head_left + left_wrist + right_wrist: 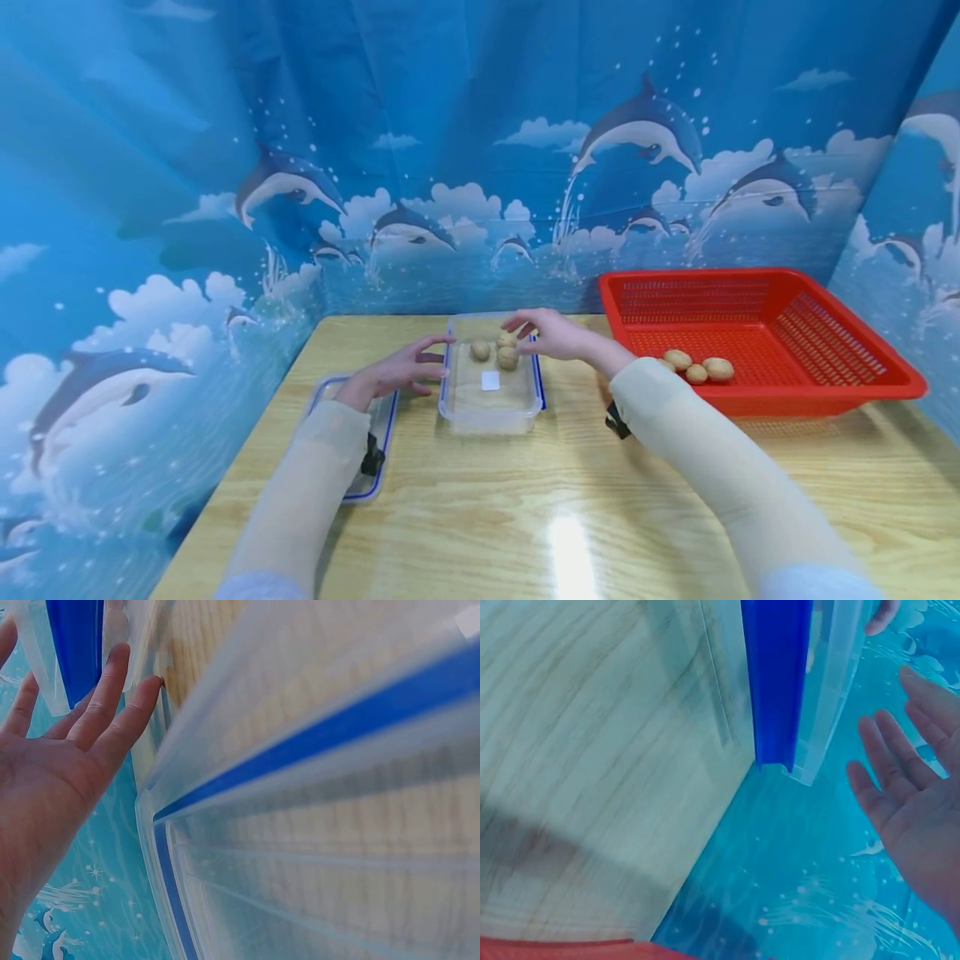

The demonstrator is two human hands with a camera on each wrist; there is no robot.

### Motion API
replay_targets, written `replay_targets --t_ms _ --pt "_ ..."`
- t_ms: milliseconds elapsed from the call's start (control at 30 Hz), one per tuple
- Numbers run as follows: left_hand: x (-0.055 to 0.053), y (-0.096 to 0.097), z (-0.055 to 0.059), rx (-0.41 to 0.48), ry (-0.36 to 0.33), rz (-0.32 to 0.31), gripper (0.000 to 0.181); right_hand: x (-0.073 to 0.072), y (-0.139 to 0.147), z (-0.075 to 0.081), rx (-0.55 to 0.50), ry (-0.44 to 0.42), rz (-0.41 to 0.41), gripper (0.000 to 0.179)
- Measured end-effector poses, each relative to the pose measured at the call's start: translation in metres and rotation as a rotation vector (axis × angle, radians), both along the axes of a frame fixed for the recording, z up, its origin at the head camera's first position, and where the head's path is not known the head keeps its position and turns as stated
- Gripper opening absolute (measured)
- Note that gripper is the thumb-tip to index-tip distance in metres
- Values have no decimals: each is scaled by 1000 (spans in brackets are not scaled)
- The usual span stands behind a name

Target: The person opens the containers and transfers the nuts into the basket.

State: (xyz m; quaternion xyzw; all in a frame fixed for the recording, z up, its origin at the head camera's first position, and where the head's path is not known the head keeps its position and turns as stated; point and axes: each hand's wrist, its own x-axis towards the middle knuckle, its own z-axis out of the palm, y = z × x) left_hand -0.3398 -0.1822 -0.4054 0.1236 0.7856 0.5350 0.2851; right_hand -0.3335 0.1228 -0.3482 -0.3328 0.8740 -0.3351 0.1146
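A clear plastic box [491, 419] sits in front of me with three walnuts [507, 358] toward its far end. Beside its left wall is my left hand [405, 367], fingers loosely spread and fingertips right at the rim. My right hand [555, 335] hovers at the far right rim, its fingers over the walnuts, holding nothing. In the right wrist view its palm and loosely extended fingers show, near the box's blue side clasp [776, 690]. Under my left forearm lies a clear, blue-edged plastic piece [390, 425], partly hidden; its edging fills much of the left wrist view.
A red slotted basket [787, 400] stands at the right, with several walnuts [717, 369] at its near left corner, partly behind my right sleeve. A small white label [490, 381] shows on the box. A dolphin-print curtain [450, 125] hangs behind the wooden table [465, 517].
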Motion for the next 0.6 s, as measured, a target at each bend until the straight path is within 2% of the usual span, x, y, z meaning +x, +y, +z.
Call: replay_targets --t_ms 200,433,600 --pt "0 0 0 -2 0 1 63 -7 -13 -6 22 -56 -23 44" --pt "0 1 -1 4 -2 -2 63 -17 -24 -20 68 -4 -22 43" --pt "0 0 -1 -1 -1 -2 63 -21 -25 -29 111 1 -57 40"
